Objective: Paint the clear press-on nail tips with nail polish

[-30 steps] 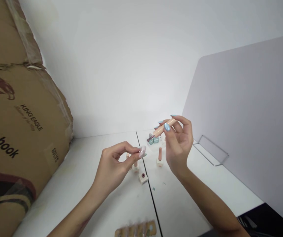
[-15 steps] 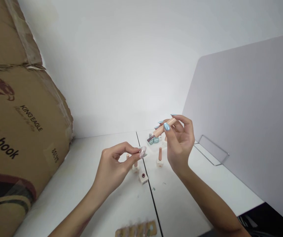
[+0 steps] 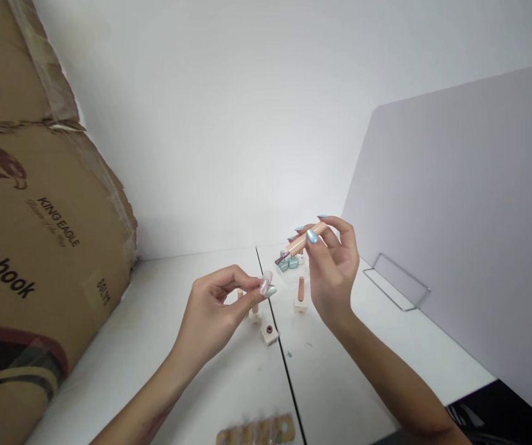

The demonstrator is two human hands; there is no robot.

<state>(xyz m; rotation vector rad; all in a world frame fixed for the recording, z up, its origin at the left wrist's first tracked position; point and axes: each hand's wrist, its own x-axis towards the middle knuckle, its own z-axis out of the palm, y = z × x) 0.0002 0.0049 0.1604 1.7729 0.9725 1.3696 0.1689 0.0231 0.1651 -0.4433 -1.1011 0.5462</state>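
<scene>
Between thumb and fingertips, my left hand (image 3: 222, 303) pinches a small glossy, pale pinkish false nail (image 3: 266, 282). My right hand (image 3: 333, 266) is closed around the peach cap of a nail polish brush (image 3: 299, 245). Its dark bristle tip points down and left, a little above and to the right of the false nail, apart from it. Below my left hand stands an uncapped white nail polish bottle (image 3: 270, 334) with a dark neck. A capped bottle with a pink top (image 3: 300, 295) stands between the hands, and others are partly hidden behind my left fingers.
Teal bottles (image 3: 292, 262) stand in a clear tray at the back. A brown strip with several clear pieces (image 3: 255, 431) lies at the near edge. A large cardboard box (image 3: 62, 247) rises at the left; a grey panel with a wire stand (image 3: 398, 281) is at the right.
My right hand has shifted slightly left with the brush, bringing the tip a little closer. The false nail has turned slightly in my left fingers.
</scene>
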